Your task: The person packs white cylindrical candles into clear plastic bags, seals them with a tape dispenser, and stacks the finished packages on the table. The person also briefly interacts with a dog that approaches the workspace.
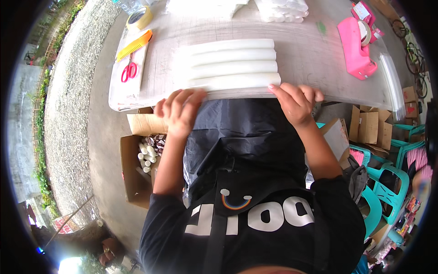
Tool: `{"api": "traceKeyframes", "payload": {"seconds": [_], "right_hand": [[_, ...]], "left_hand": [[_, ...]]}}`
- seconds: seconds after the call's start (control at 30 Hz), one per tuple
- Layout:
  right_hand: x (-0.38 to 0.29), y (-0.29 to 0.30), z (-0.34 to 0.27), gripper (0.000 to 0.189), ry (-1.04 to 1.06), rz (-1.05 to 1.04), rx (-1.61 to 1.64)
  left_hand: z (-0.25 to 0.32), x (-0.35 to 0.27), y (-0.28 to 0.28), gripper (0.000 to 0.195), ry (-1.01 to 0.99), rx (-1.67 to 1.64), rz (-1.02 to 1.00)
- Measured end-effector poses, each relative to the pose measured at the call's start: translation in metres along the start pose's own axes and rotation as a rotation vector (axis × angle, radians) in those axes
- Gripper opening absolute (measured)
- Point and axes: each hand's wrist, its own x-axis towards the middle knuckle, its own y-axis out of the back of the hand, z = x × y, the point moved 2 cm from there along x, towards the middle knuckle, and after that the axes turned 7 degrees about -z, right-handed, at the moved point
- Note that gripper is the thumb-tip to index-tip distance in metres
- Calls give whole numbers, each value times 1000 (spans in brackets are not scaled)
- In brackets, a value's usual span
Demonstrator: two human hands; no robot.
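Several white rolls, seemingly of plastic film, lie side by side on the table [301,51]. The nearest white roll [236,81] is along the table's front edge. At its left end is my left hand [181,111], fingers bent and slightly apart, blurred; whether it presses the roll is unclear. A fingertip of my right hand [296,102] touches or nearly touches the roll's right end, while the other fingers rest near the table edge. Neither hand visibly grips anything. Their undersides are hidden.
On the left lie pink-handled scissors [129,71], a yellow comb-like tool [134,45] and a tape roll [139,17]. A pink tape dispenser [354,51] stands on the right. White plastic bundles [282,10] lie at the back. Below left, a cardboard box [131,171] holds white rolls.
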Motion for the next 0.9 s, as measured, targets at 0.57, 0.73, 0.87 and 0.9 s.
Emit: {"api": "traceKeyframes", "payload": {"seconds": [0.57, 0.73, 0.87, 0.9], "right_hand": [[25, 15, 17, 19, -492, -317, 361], [22, 13, 22, 18, -601, -410, 469], [22, 11, 25, 15, -609, -348, 524], [21, 9, 27, 15, -614, -335, 559]], "left_hand": [[-36, 29, 30, 26, 714, -432, -686], [-6, 22, 26, 17, 701, -161, -545], [62, 36, 8, 43, 326, -51, -178], [79, 48, 11, 51, 198, -156, -218]]}}
